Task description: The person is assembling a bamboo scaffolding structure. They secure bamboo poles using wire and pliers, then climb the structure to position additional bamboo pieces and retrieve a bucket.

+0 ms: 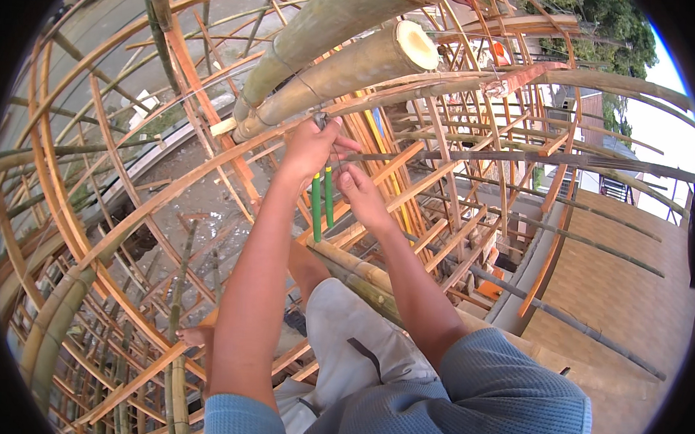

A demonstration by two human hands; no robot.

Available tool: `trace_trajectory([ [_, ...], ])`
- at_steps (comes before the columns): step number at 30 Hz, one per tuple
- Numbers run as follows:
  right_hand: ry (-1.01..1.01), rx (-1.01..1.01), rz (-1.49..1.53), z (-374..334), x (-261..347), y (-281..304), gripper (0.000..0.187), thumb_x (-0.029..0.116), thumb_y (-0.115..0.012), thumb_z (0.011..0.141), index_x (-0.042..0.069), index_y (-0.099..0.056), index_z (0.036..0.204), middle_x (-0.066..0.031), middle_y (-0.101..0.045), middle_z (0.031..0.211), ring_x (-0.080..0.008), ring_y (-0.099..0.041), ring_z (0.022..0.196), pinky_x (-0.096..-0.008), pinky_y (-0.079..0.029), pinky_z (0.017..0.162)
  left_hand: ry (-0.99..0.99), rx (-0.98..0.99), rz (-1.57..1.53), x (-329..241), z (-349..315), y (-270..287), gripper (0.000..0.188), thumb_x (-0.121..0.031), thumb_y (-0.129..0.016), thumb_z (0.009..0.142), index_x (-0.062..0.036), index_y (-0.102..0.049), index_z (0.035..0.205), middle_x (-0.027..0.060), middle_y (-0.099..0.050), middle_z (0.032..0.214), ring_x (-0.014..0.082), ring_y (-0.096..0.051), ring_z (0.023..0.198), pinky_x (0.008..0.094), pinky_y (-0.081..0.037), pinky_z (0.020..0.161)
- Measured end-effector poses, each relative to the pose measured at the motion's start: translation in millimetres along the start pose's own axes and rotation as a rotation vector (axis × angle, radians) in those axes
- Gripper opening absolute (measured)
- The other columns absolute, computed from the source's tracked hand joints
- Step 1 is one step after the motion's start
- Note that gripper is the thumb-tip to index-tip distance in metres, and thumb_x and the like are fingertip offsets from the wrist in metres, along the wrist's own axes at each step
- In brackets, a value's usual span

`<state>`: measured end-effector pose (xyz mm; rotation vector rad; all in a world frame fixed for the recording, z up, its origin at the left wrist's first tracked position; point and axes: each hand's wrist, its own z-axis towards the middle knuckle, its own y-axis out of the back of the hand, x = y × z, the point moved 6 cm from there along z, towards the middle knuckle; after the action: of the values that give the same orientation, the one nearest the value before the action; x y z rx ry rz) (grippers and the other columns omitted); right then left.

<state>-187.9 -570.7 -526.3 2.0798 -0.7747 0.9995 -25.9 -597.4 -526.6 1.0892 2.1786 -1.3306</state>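
pliers [316,200] are standing upright within the left hand [312,147], which is gripping them, their handles [329,201] hanging below; the right hand [361,196] is curling just beside, its hold too small to tell.

A short-sleeved blue shirt of waffle-textured knit [510,387] spreads across the bottom of the frame, darker and softly creased at bottom centre. Its left sleeve [241,421] shows at the lower edge, left of centre. Above the shirt, pale grey cloth shorts [336,324], wrinkled, carry a narrow dark strip [365,357]. The forearms are bare, as are the left hand [313,148] and right hand [361,196], near upper centre.
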Motion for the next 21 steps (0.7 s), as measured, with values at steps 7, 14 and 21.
trace_trajectory([
  [7,0.024,-0.017,-0.029,11.2,-13.7,19.2,0.030,0.031,-0.058,0.107,0.004,-0.071,0.102,0.0007,-0.065,0.092,-0.0132,-0.054,0.086,-0.0317,-0.045,0.080,0.016,0.036,-0.047,3.7,1.8,8.6,0.029,-0.026,-0.048,0.109,0.0016,-0.056,0.109,0.0202,-0.076,0.092,0.0213,-0.072,0.084,0.0365,-0.062,0.072],
  [14,-0.015,0.010,0.358,61.4,-52.1,3.3,0.027,0.017,-0.072,0.098,-0.001,-0.073,0.118,-0.0017,-0.070,0.096,-0.0123,-0.061,0.092,-0.0317,-0.049,0.091,-0.023,-0.113,0.023,16.4,-4.7,15.3,0.041,-0.022,-0.048,0.107,0.0041,-0.060,0.077,0.0164,-0.069,0.074,0.0251,-0.072,0.081,0.0385,-0.054,0.064],
  [21,0.196,-0.365,-0.416,13.5,-24.4,-6.5,0.030,0.016,-0.076,0.093,0.000,-0.069,0.118,-0.0089,-0.067,0.109,-0.0150,-0.062,0.099,-0.0307,-0.051,0.087,-0.060,-0.259,0.025,12.1,-10.4,14.1,0.044,-0.024,-0.050,0.106,-0.0024,-0.047,0.068,0.0039,-0.045,0.054,0.0159,-0.049,0.047,0.0384,-0.054,0.054],
])
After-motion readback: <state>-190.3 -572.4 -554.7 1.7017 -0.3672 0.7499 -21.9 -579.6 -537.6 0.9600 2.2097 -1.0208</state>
